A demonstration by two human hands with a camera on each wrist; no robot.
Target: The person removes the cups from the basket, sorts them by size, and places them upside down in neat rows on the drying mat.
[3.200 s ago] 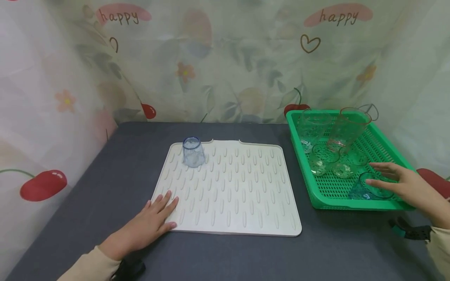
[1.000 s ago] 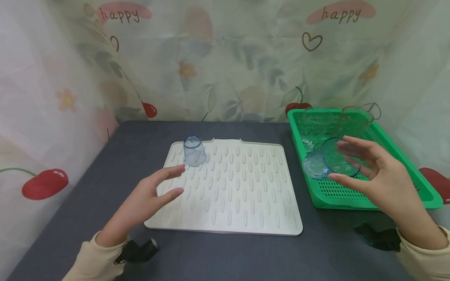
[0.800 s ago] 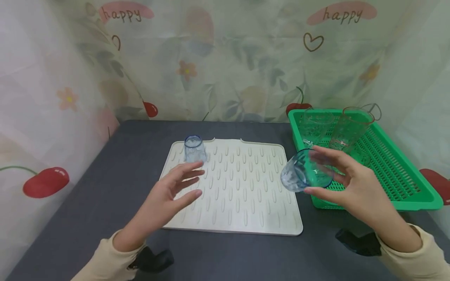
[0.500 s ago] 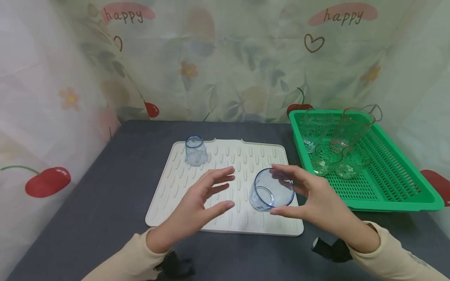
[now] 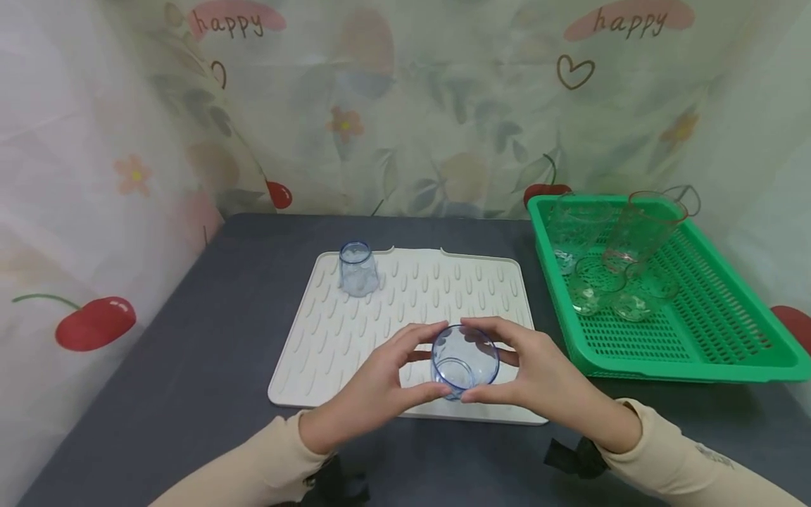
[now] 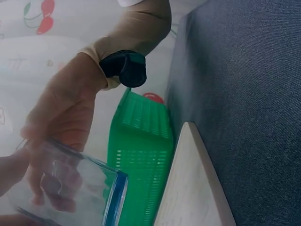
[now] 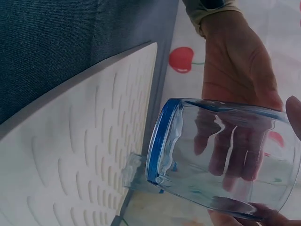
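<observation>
Both hands hold a clear blue-tinted drinking glass [image 5: 465,359] above the front part of a white ridged drying mat [image 5: 329,338]. My left hand [image 5: 376,377] grips its left side, fingers on the far side and thumb near the front. On the opposite side, my right hand [image 5: 548,370] grips it in the same way. The open mouth tilts toward the head camera, and the thick blue base shows in the right wrist view, turned toward the mat. Another bluish glass [image 5: 359,271] stands at the mat's back left corner, its narrower end up.
At the right stands a green perforated basket [image 5: 747,310]. Inside are a clear tall glass [image 5: 573,232], a pink-tinted handled mug [image 5: 646,229] and two small clear glasses toward its left side. A patterned cloth [image 5: 431,127] hangs behind the dark table [image 5: 222,338].
The right hand has lifted the blue glass from the basket and brought it left over the mat. The left hand has left the mat's edge, moved right and taken hold of the glass.
</observation>
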